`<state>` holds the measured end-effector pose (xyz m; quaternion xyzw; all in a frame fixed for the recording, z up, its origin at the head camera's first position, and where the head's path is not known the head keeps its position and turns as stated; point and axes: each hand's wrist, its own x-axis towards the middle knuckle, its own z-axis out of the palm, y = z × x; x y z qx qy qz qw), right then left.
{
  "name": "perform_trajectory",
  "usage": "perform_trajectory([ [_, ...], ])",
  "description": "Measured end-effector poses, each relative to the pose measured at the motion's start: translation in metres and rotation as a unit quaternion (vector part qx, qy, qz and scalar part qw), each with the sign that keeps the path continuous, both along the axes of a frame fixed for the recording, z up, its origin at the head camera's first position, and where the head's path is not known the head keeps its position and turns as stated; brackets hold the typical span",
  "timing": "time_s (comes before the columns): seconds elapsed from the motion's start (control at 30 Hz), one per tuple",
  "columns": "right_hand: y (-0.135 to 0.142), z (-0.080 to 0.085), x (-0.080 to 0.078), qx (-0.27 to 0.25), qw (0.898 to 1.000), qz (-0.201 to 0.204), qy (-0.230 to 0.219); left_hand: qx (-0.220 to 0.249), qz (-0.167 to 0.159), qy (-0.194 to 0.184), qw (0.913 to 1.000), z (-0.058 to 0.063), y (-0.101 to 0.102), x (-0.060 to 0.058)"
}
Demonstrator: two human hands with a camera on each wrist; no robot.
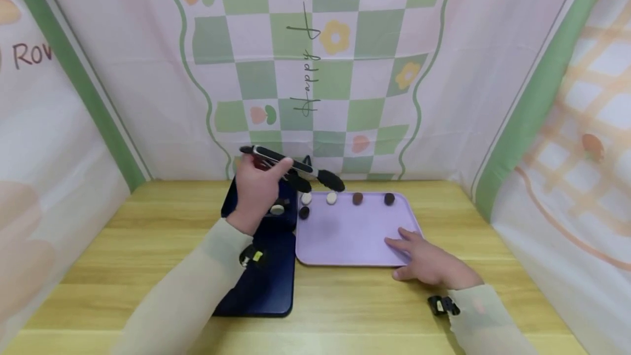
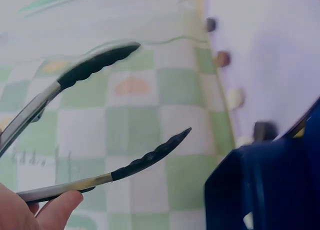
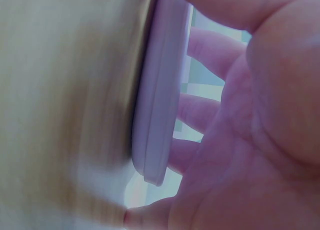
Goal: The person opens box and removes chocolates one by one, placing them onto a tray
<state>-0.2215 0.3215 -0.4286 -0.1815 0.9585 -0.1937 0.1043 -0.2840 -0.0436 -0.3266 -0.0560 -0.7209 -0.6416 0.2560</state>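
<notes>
My left hand grips a pair of metal tongs with black scalloped tips, held above a dark navy case. In the left wrist view the tongs' arms stand apart, with nothing between the tips. A small whitish round piece shows in the case's back part; the left hand and forearm hide some of it. My right hand rests at the front right corner of a lilac tray, fingers spread. In the right wrist view its fingers lie across the tray's edge.
Along the tray's far edge sit two whitish pieces, a brown piece and a black piece. Another dark piece lies near its left edge. A checkered cloth hangs behind the wooden table.
</notes>
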Motion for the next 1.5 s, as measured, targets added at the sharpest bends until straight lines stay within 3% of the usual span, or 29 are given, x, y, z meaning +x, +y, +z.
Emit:
perform_trajectory([
  [0.1, 0.000, 0.002, 0.000, 0.002, 1.000, -0.001, -0.006, 0.040, 0.009, -0.015, 0.9990, 0.010, -0.016, -0.004],
  [0.23, 0.001, 0.005, 0.001, -0.001, 1.000, -0.004, -0.019, 0.049, 0.030, -0.027, 0.9980, 0.014, -0.036, -0.009],
  [0.47, 0.002, 0.004, 0.001, 0.000, 1.000, -0.004, -0.020, 0.040, 0.066, -0.052, 0.9956, 0.008, -0.059, -0.016],
  [0.67, 0.002, 0.003, 0.000, -0.001, 1.000, -0.006, -0.025, 0.004, 0.088, -0.075, 0.9932, -0.002, -0.079, -0.021],
  [0.83, 0.000, 0.004, 0.000, -0.001, 1.000, -0.004, -0.016, -0.016, 0.073, -0.100, 0.9922, -0.010, -0.100, -0.024],
  [1.07, -0.001, 0.003, 0.000, 0.002, 1.000, -0.004, -0.018, -0.064, 0.030, -0.081, 0.9942, -0.020, -0.123, -0.029],
  [1.3, -0.001, 0.002, 0.000, 0.001, 1.000, -0.005, -0.022, -0.120, -0.016, -0.081, 0.9893, -0.031, -0.131, -0.032],
  [1.5, 0.000, 0.002, -0.002, 0.002, 1.000, -0.005, -0.021, -0.116, -0.043, -0.055, 0.9908, -0.038, -0.130, -0.031],
])
